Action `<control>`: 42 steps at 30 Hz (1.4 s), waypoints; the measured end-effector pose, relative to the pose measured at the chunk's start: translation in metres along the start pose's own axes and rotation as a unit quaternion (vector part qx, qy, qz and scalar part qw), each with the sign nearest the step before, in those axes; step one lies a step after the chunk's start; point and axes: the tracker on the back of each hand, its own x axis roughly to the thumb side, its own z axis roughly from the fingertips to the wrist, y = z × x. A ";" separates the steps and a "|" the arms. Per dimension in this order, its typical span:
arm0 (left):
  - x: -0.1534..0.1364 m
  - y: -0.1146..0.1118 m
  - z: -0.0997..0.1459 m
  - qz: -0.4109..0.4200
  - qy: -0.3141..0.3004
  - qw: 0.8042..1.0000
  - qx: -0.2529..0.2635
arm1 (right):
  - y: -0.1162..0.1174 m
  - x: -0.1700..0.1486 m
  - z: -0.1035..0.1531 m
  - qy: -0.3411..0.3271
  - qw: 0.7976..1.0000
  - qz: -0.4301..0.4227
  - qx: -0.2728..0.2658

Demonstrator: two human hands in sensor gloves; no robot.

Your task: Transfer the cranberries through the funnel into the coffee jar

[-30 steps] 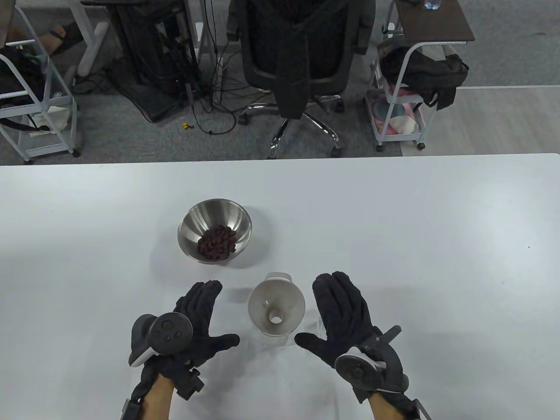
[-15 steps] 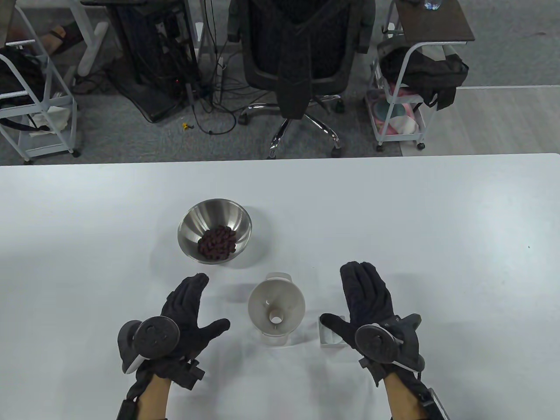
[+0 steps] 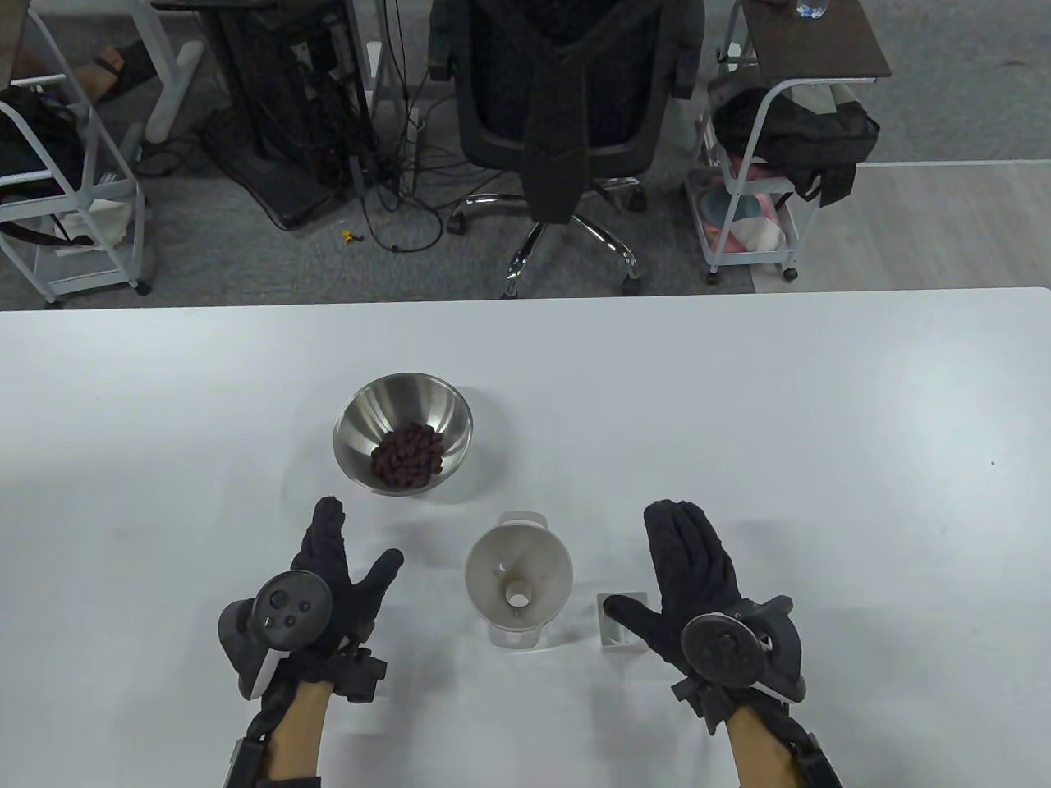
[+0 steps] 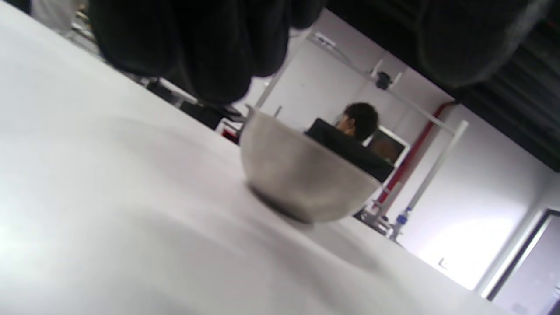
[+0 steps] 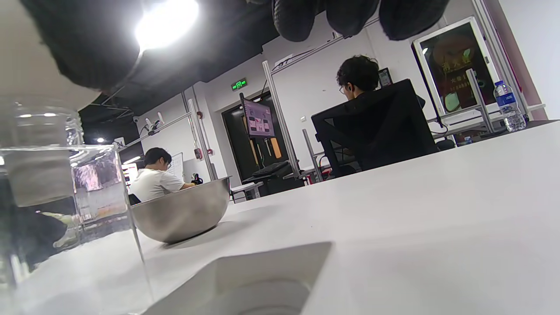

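- My left hand (image 3: pixel 332 566) hovers above the white table (image 3: pixel 821 427) near the front edge, fingers straight and spread, holding nothing.
- My right hand (image 3: pixel 686 574) hovers on the other side, also flat and empty; just under its thumb lies a small white square lid (image 3: pixel 617 634).
- Between my hands the white funnel (image 3: pixel 519 574) sits in the mouth of the clear glass coffee jar (image 5: pixel 52 210), apart from both hands.
- Farther back, nearer my left hand, the steel bowl (image 3: pixel 402 443) holds the dark red cranberries (image 3: pixel 407 455).
- I judge the funnel and jar are set up and nothing is poured yet.
- Next, I think, my left hand must reach forward, grip the bowl's rim, lift it and tip it over the funnel, slowly so no berries spill or clog.
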 end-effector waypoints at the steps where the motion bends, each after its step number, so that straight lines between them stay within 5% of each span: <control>1: 0.001 -0.001 -0.002 0.002 0.008 1.000 0.000 | 0.000 0.000 0.000 -0.001 1.000 0.000 0.000; 21: -0.013 -0.035 -0.077 0.040 0.180 0.982 -0.048 | -0.001 0.007 0.002 -0.020 1.000 -0.017 -0.006; 32: -0.033 -0.051 -0.090 0.156 0.247 0.954 -0.068 | -0.001 0.007 0.003 -0.022 1.000 -0.015 -0.009; 42: -0.034 -0.053 -0.091 0.171 0.269 0.946 -0.056 | -0.004 0.010 0.004 -0.032 0.999 -0.003 -0.014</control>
